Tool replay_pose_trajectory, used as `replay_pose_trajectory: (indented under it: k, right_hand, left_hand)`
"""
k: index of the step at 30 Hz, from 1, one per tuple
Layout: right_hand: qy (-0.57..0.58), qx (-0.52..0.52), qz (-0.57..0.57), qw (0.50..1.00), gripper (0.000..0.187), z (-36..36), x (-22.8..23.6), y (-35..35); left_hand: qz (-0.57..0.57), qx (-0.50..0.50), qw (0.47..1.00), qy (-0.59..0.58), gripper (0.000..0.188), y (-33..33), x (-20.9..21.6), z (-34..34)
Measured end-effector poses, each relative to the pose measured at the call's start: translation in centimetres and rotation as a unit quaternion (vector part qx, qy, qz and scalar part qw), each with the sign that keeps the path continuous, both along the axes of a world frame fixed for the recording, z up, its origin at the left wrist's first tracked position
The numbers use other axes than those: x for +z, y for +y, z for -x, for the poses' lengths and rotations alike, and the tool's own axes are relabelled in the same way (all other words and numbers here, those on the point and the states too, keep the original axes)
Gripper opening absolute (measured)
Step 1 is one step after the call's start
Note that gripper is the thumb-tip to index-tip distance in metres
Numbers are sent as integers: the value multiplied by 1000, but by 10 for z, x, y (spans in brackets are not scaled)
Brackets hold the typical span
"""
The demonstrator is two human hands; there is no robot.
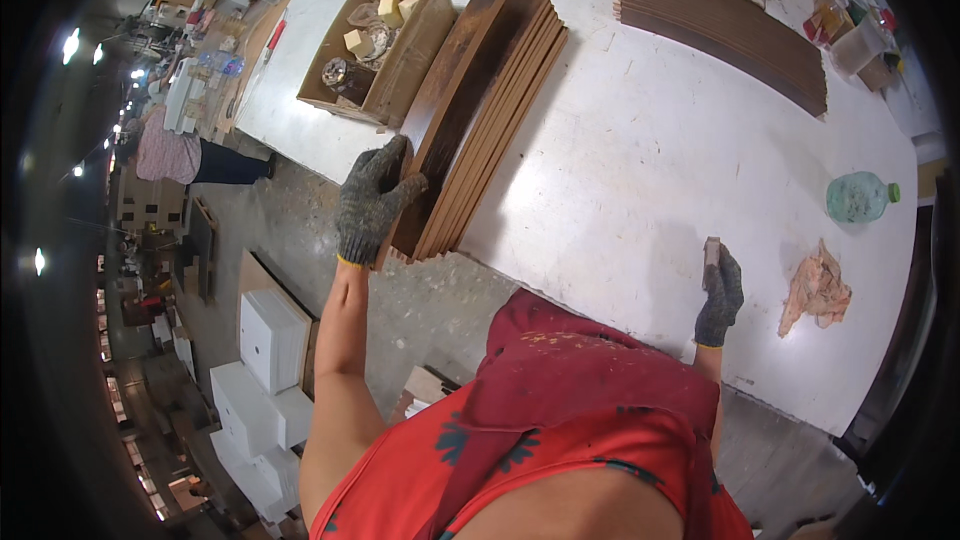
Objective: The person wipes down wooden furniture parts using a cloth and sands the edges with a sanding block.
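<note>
Long dark-brown wooden boards (510, 130) lie stacked at the left of the white table (610, 140). My left hand (375, 195), in a grey knitted glove, grips the near end of the leftmost board (455, 90), thumb over its edge and fingers partly hidden. That board lies along the left side of the stack, slightly out of line with it. At the right, near the table's front edge, my gloved right hand (722, 300) is closed around a small greyish-brown block (711, 251). A crumpled pinkish cloth (818, 290) lies to its right.
A cardboard box (415, 65) with pale blocks and a jar stands beyond my left hand. Another board stack (720, 35) lies at the far right. A green plastic bottle (860, 198) rests near the right edge. White panels (260, 390) and a person (185, 155) are at the left.
</note>
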State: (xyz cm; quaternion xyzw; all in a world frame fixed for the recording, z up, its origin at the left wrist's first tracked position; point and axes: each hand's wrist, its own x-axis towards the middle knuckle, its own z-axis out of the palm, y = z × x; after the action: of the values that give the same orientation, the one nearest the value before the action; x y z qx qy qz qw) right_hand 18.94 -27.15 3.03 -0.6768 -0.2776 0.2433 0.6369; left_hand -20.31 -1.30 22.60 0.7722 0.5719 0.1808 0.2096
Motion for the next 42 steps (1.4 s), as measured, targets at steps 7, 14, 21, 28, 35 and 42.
replay_pose_trajectory:
  k: [7, 14, 21, 28, 35, 42]
  right_hand:
    - [5, 37, -4, 999, 35, -14, -11, -9]
    - [78, 18, -13, 997, 40, -21, -24, -15]
    - [66, 3, 17, 998, 49, -16, -21, -9]
    - [58, -5, 22, 998, 47, -22, -26, -17]
    - [61, -6, 17, 998, 37, -15, -8, -7]
    - [138, 29, 12, 990, 38, -21, 4, -17]
  left_hand:
    - [-33, 5, 998, 44, 62, 34, -26, 1]
    - [-140, -47, 984, 102, 71, 45, -39, 16]
    - [-39, -25, 997, -69, 62, 44, -62, 32]
    - [-26, -36, 995, -87, 58, 44, -62, 25]
    - [55, -39, 974, -216, 52, 43, -73, 33]
    - [-98, -120, 973, -173, 61, 18, -28, -45]
